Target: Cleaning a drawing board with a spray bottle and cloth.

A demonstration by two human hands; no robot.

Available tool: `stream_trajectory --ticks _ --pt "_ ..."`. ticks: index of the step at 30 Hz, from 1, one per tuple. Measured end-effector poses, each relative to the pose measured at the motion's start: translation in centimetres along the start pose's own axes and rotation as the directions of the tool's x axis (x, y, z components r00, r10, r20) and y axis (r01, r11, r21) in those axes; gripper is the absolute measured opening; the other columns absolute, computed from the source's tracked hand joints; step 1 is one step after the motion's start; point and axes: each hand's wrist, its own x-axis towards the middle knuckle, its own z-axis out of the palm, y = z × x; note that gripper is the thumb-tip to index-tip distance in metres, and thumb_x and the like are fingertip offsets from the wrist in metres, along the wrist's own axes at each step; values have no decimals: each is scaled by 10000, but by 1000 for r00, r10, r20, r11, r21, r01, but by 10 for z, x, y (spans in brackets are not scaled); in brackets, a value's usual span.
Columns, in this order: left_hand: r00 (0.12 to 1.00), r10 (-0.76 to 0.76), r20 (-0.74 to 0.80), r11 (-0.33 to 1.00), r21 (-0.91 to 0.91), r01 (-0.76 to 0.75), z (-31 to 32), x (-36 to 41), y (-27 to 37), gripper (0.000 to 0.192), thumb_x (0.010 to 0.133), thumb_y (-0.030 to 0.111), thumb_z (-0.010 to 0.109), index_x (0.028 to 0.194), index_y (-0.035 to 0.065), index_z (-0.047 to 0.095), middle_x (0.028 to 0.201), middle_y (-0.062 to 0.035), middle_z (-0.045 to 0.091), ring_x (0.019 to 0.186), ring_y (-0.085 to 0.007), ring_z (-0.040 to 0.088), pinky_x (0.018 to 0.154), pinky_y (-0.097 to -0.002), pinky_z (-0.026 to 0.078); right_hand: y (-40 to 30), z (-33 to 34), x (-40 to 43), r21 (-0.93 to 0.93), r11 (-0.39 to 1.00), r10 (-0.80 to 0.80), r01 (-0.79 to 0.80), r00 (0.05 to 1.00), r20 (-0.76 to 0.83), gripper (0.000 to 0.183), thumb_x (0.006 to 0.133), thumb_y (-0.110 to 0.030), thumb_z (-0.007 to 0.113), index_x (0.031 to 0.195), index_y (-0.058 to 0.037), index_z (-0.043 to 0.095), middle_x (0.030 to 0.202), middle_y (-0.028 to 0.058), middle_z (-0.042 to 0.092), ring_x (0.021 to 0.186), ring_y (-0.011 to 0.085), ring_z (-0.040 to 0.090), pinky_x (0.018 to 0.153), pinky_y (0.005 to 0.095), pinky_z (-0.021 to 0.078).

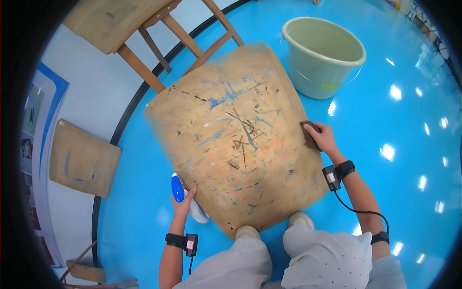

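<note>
A large wooden drawing board (223, 177), streaked with blue, teal, dark and orange paint marks, lies tilted in front of me, its lower edge by my shoes. My left hand (182, 207) grips a white spray bottle with a blue head (177, 188) at the board's left edge, the thumb against the wood. At the right edge, my right hand (323, 139) holds a dark brown cloth (309, 136) over the rim of the board. Part of the bottle is hidden behind my left fingers.
A pale green bucket (310, 77) with a wire handle stands on the glossy blue floor (361, 119) at upper right. Behind the board rises a wooden easel (140, 68). Another stained board (85, 159) leans on the white wall at left. Part of a wooden frame (85, 271) shows at lower left.
</note>
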Motion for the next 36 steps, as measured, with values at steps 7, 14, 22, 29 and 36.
stream_trajectory --ticks 7,14,22,29,36 --pt "966 -193 174 981 61 185 -7 -39 26 235 740 114 751 873 -18 608 827 -76 648 756 -140 611 682 -292 487 -10 11 56 -124 992 32 -15 990 136 480 767 -444 695 759 35 668 593 69 599 557 97 523 534 291 429" --pt "945 -137 296 991 30 134 -5 -31 17 215 749 97 746 884 21 596 790 -26 615 714 -111 577 650 -266 471 -22 21 80 -198 978 -97 73 989 -115 552 733 -553 648 769 -4 700 652 121 658 632 222 646 598 328 477" --pt "692 -145 708 966 -49 253 -25 5 -18 193 784 55 662 965 36 598 870 -14 565 841 -119 545 770 -275 436 -62 11 56 -584 810 -267 47 917 -298 588 732 -614 577 776 -43 712 647 136 646 622 292 622 559 375 476" --pt "474 -178 862 966 62 250 -38 39 -16 374 756 100 679 1112 19 597 874 -27 573 853 -129 545 781 -269 427 -75 8 39 -706 708 -282 -6 914 -291 560 750 -596 569 746 -55 712 617 127 628 592 296 604 524 383 459" --pt "460 -87 883 984 5 177 -43 42 -23 393 730 114 673 1099 31 566 867 -64 590 824 -172 555 768 -306 433 -68 6 45 -743 657 -433 128 871 -234 537 754 -553 590 718 -27 695 593 156 602 563 316 583 513 397 447"
